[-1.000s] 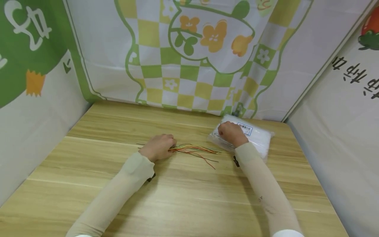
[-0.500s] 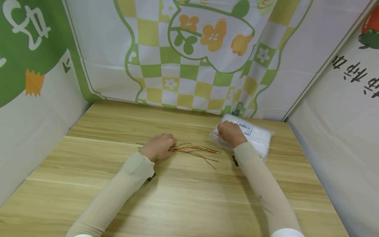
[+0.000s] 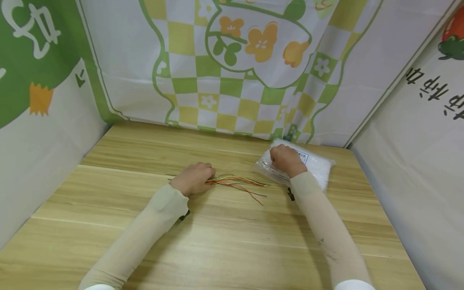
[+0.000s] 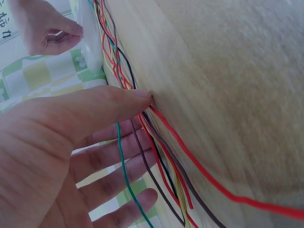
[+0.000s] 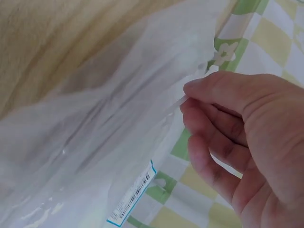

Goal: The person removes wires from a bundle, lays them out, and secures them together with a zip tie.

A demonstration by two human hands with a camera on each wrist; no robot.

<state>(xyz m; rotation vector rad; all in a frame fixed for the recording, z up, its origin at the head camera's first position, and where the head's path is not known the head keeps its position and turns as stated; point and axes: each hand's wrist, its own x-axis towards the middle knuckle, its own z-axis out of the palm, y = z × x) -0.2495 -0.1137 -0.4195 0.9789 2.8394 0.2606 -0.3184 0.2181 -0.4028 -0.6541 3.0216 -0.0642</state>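
My left hand (image 3: 193, 178) grips a loose bundle of thin coloured wires (image 3: 235, 178) low over the table. In the left wrist view the wires (image 4: 124, 80), red, yellow, black, brown and green, run between the thumb and the fingers. My right hand (image 3: 288, 159) is over a clear plastic bag (image 3: 319, 171) with white contents. Seen from the right wrist, thumb and fingertips pinch a thin white strip (image 5: 177, 101), like a cable tie, at the edge of the bag (image 5: 109, 118). The strip's far end is partly hidden by the thumb.
The wooden table (image 3: 224, 241) ends at a patterned curtain (image 3: 232, 108) behind the bag. White fabric walls stand at left and right. A barcode label (image 5: 130, 199) is on the bag.
My right hand has shifted slightly right over the bag and now covers part of its label. The left hand and the wires stay in place.
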